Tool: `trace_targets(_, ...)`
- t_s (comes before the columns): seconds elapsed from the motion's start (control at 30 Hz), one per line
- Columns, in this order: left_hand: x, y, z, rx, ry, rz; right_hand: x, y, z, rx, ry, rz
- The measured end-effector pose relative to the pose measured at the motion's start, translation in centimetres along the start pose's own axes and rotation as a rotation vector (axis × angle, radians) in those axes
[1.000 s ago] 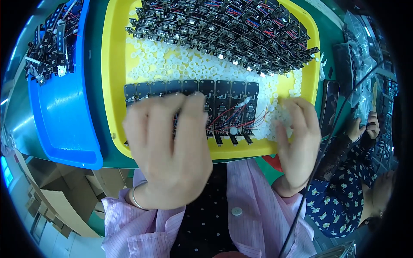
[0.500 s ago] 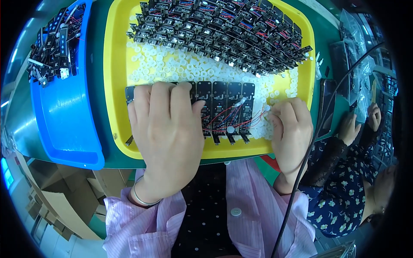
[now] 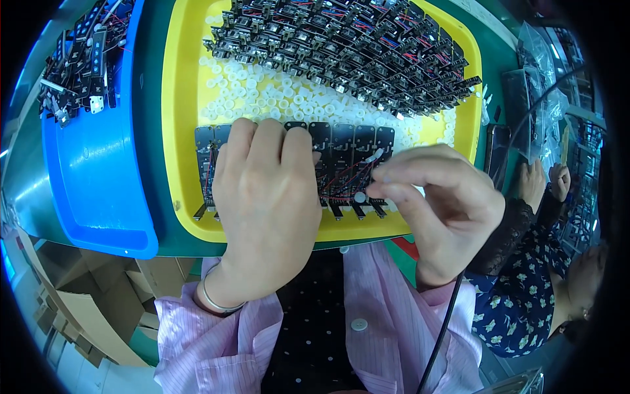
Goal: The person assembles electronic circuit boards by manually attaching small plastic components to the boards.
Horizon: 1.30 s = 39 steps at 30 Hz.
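Observation:
A row of joined black circuit boards [image 3: 341, 141] lies along the near side of the yellow tray [image 3: 172, 131]. My left hand [image 3: 266, 184] rests over its left half, fingers stretched across the boards and their tips hidden; the hand looks open. Over the right end, my right hand [image 3: 453, 200] is closed in a pinch of thumb and forefinger. What the pinch holds, if anything, I cannot make out. Close to those fingertips are thin red and blue wires [image 3: 341, 174], a small white round piece [image 3: 359, 197] and a white connector [image 3: 375, 155].
Stacked boards with wires [image 3: 341, 59] fill the tray's far side, above many loose translucent white rings [image 3: 262, 95]. On the left, a blue tray [image 3: 98, 177] holds more parts. A dark phone-like slab [image 3: 499, 154], a black cable [image 3: 446, 322] and another person's hands [image 3: 535, 184] are on the right.
My right hand has come left from the loose rings to the right end of the board row, its palm turned more into view. My left hand has shifted slightly right.

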<state>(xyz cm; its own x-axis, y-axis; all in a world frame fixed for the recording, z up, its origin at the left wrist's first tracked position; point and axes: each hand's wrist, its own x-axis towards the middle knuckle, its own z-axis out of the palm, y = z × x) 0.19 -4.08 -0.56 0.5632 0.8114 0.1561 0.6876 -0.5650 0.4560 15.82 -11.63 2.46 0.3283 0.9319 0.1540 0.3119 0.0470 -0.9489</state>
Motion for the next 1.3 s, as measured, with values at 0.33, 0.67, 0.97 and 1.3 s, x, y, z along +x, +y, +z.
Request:
trace_targets(0.33,-1.1,-1.1,-0.5,-0.298,0.038,0.088,1.2,1.2,2.4,0.23,-0.127,0.367)
trace_targets(0.67,-1.6,-1.7,-0.3,-0.278,0.112,0.05,1.1,2.3,3.2,0.303,-0.117,0.416)
trace_targets(0.97,-0.1,-1.1,0.3,-0.084,-0.028,0.067,1.2,2.2,2.9,0.11,-0.119,0.349)
trace_targets(1.3,0.2,0.0,-0.1,-0.042,-0.073,-0.038,1.6,2.0,2.4,0.04,-0.153,0.352)
